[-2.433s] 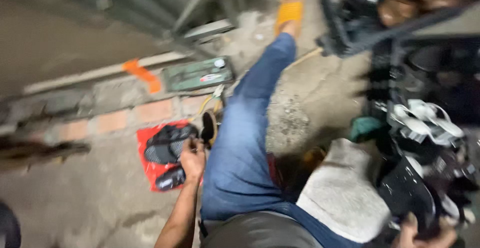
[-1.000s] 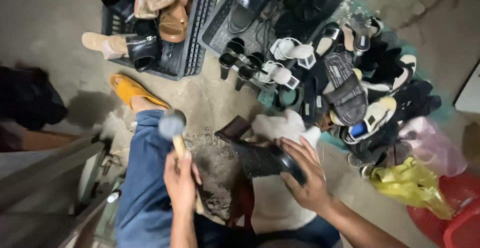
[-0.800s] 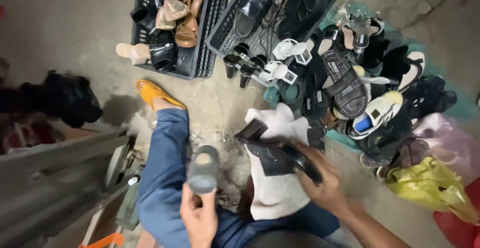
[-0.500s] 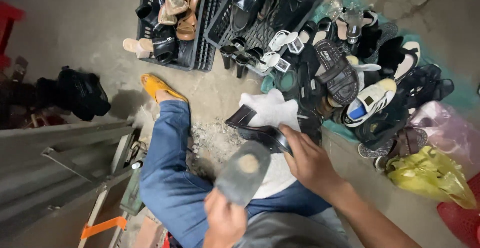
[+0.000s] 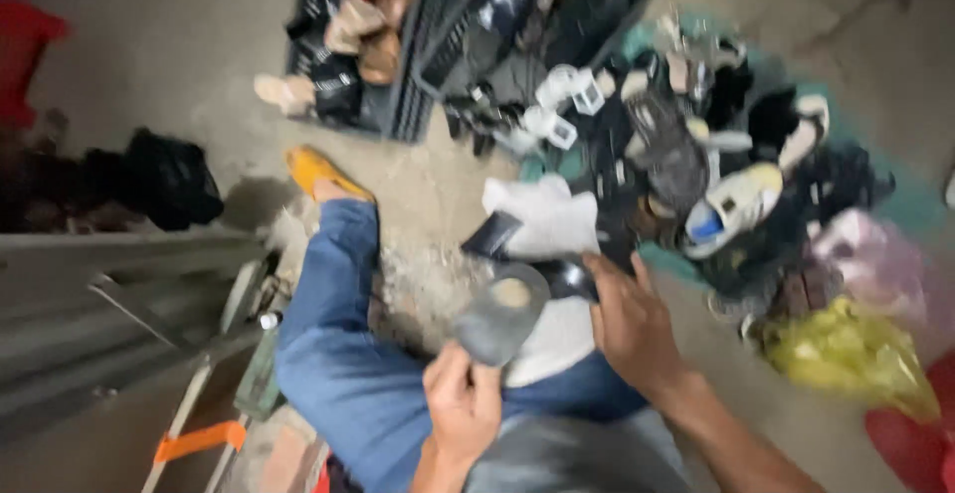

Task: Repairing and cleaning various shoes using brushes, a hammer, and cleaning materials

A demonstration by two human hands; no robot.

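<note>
A big heap of mixed dark and pale shoes (image 5: 686,155) covers the concrete floor (image 5: 179,75) ahead. A white cloth (image 5: 552,254) lies over the blue-jeaned leg (image 5: 338,354). The right hand (image 5: 632,324) grips a black shoe (image 5: 552,259) on that cloth; the left hand (image 5: 463,408) holds a grey oval sole piece (image 5: 500,314) just beside it.
</note>
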